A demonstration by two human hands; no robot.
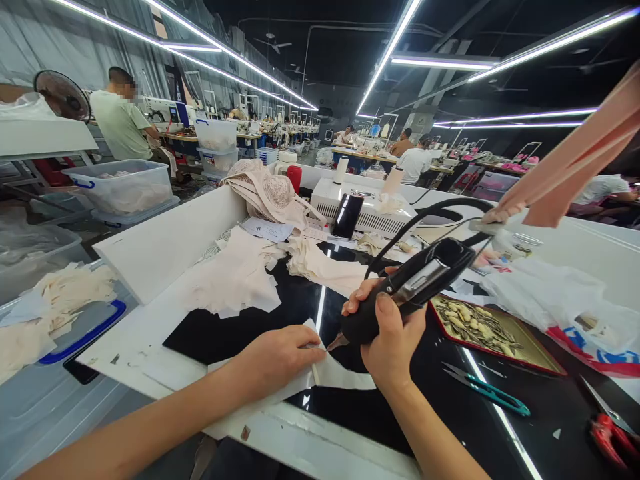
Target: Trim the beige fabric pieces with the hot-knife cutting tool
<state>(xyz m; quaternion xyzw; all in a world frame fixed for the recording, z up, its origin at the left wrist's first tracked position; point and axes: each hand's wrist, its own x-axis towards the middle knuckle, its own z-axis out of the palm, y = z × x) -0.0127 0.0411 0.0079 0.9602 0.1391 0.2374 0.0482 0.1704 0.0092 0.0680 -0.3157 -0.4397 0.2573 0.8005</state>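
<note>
My right hand is wrapped around a black corded hand tool. Its narrow metal tip points down and left, at the edge of a pale fabric piece on the black tabletop. My left hand has its fingers closed together on that fabric, just left of the tip. A thin beige strip sticks out below those fingers. Beyond my hands lie a stack of cut pale fabric pieces and a second stack.
On the right are teal thread snips, red-handled scissors, a tray of seeds and peanuts and a plastic bag. Behind stand a white machine box and a black phone-like object. Pink fabric hangs at upper right.
</note>
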